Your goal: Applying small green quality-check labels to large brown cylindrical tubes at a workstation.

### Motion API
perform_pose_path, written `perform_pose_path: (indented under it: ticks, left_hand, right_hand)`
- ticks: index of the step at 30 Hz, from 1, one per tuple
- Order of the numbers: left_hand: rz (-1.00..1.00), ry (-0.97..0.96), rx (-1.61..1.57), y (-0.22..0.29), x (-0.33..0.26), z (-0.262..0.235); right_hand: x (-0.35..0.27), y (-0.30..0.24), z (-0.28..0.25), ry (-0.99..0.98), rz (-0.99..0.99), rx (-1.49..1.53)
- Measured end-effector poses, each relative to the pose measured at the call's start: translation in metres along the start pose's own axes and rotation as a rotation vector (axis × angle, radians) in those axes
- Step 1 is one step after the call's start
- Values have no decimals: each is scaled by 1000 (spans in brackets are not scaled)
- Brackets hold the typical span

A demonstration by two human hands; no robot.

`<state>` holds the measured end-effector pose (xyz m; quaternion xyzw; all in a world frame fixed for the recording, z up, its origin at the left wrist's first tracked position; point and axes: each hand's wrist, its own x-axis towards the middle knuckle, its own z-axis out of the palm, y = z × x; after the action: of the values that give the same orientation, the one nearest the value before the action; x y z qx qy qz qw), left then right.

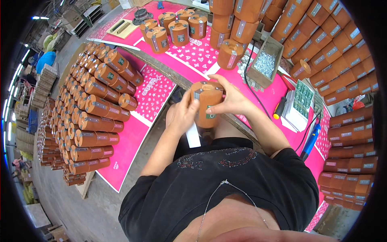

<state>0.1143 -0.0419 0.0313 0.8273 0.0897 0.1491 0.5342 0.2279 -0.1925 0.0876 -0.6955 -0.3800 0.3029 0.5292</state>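
Gripping orange cylinder (207,104) in left hand (183,115), right hand (231,101), table edge (183,82) just beyond

My left hand (183,115) and right hand (231,101) grip one upright orange cylinder (206,103) above my lap. Stacked orange cylinders (94,109) lie left on the pink desk (129,141); a box of screws (266,62) stands right.

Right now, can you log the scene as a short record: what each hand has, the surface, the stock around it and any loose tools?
left hand: grips side of orange-brown wooden cylinder, on white strip
right hand: on the cylinder's top and right side
surface: pink patterned table
stock: matching cylinders stacked left and right
box: cardboard box of silvery screws
tools: yellow-handled screwdriver, blue-handled tool
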Motion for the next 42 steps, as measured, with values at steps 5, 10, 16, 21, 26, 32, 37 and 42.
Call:
perform_pose_path:
  ticks: [5, 10, 16, 21, 26, 32, 37, 42]
  left_hand:
    - [-202, 380, -369, -25, 8, -24]
    - [-258, 514, -642, -23, 3, -44]
    - [-264, 612, -899, -22, 6, -51]
    - [-296, 605, -1057, -21, 18, -39]
    - [-170, 718, -968, -3, 49, -14]
    - [-58, 625, -968, 28, 71, 23]
    - [-21, 201, -1133, 45, 49, 42]
    - [-248, -172, -971, 52, 16, 70]
  right_hand:
    - [94, 7, -10, 365, -81, -345]
    - [198, 35, -6, 557, -87, -474]
    - [222, 91, -10, 461, -151, -253]
    - [145, 80, 4, 209, -164, 250]
    - [11, 21, 16, -196, -171, 379]
    - [-20, 12, 23, 335, -76, 322]
    - [-35, 25, -8, 497, -138, 598]
    - [-47, 36, -10, 697, -313, 691]
